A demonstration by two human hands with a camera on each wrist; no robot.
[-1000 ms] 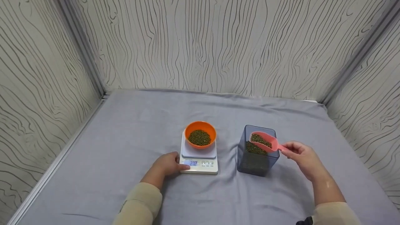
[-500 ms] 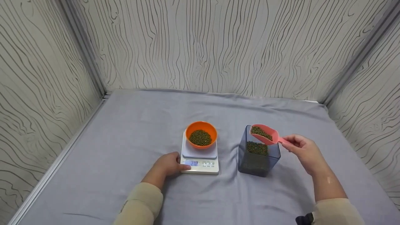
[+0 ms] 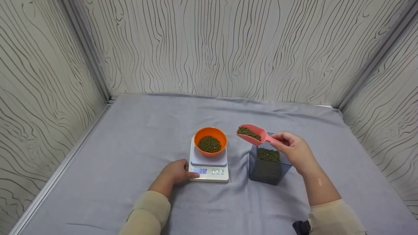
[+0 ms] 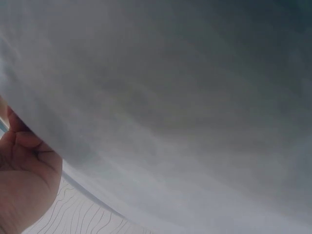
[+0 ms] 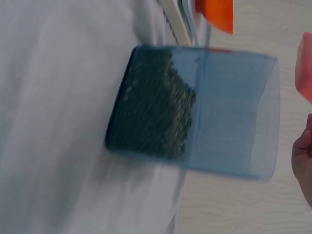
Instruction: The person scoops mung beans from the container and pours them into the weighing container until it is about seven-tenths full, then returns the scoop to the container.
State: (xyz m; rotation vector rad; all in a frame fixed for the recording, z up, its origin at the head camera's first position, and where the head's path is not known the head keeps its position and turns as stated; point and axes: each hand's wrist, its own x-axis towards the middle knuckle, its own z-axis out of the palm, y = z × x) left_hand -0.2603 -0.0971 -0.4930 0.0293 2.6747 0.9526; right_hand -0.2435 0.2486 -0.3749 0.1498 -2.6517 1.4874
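Note:
In the head view, my right hand [image 3: 295, 151] pinches the handle of a pink scoop [image 3: 249, 140] loaded with small green beans that look like mung beans. The scoop hangs in the air between a clear bluish container [image 3: 265, 173] and an orange bowl [image 3: 221, 138]. More of the beans lie in both the bowl and the container. Under the bowl is a white kitchen scale [image 3: 214, 178], its display reading what looks like 272. My left hand [image 3: 176, 171] holds the scale's left front corner, thumb on top beside the display. The left wrist view shows curled fingers [image 4: 29, 151].
A grey cloth [image 3: 137, 130] with wrinkles covers the table. Wood-patterned panels [image 3: 202, 49] enclose the back and both sides. The container's open rim rises above its beans, as the right wrist view shows.
My right hand has lifted the loaded scoop out of the container and carried it left toward the bowl. My left hand, the scale and its reading stay as they were.

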